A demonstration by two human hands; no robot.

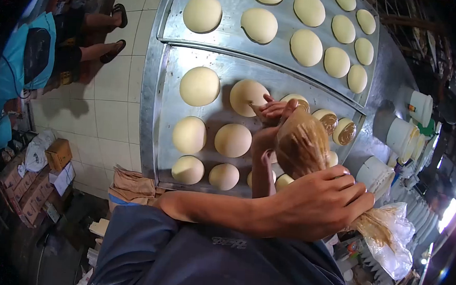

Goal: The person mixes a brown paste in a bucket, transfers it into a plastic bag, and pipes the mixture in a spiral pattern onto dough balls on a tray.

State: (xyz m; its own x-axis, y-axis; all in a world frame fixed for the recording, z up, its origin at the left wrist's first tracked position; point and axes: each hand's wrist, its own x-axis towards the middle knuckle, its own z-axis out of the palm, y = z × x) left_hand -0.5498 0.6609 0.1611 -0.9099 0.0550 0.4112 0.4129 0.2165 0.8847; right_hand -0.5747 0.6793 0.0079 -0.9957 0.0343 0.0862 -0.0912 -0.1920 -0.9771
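A clear plastic piping bag [306, 147] full of brown paste slants across the middle, its narrow end over a pale round dough bun [245, 94]. My left hand [318, 203] is wrapped round the bag's upper part, with the twisted plastic tail [387, 236] hanging out to the right. Closer to the tip, the curled fingers of my right hand [272, 114] hold the narrow end; its forearm passes beneath my left one. Brown swirls top several buns to the right, such as this coated bun [345, 132]. Plain buns lie left and nearer to me, some partly hidden by my arms.
The metal tray [170, 60] under my hands adjoins a second tray [165, 13] of plain buns. White buckets [402, 135] stand at the right. A person [35, 52] in blue is at the left on the tiled floor [109, 114]; cardboard boxes [31, 196] lie lower left.
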